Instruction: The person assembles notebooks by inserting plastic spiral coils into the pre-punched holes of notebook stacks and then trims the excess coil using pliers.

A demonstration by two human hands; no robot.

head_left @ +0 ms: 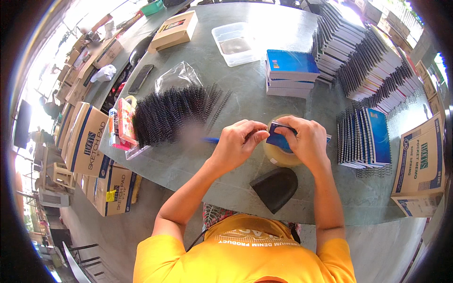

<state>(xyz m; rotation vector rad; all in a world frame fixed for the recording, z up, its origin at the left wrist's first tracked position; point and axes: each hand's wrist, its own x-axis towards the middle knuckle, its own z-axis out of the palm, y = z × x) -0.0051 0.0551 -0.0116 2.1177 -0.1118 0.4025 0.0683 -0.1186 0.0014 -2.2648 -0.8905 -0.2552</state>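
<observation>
My right hand (306, 141) grips a small blue memo pad (279, 137), thumb across its face, above a round yellowish roll that looks like tape (283, 159). At the pad's left edge, my left hand (239, 142) is closed with thumb and forefinger pinched; whatever lies between them is too small to make out. A blue rod (210, 139) sticks out beside the left hand, and I cannot tell whether the palm holds it. Closer to me, a dark wedge-shaped block (276, 188) rests on the table (222, 186).
Black spiral coils (167, 115) are heaped to the left. Blue pads (292, 63) are stacked beyond my hands. Spiral-bound pads (363, 139) and tall notebook stacks (351, 56) stand at right, near a carton (419, 162). A clear plastic tub (236, 45) sits far back.
</observation>
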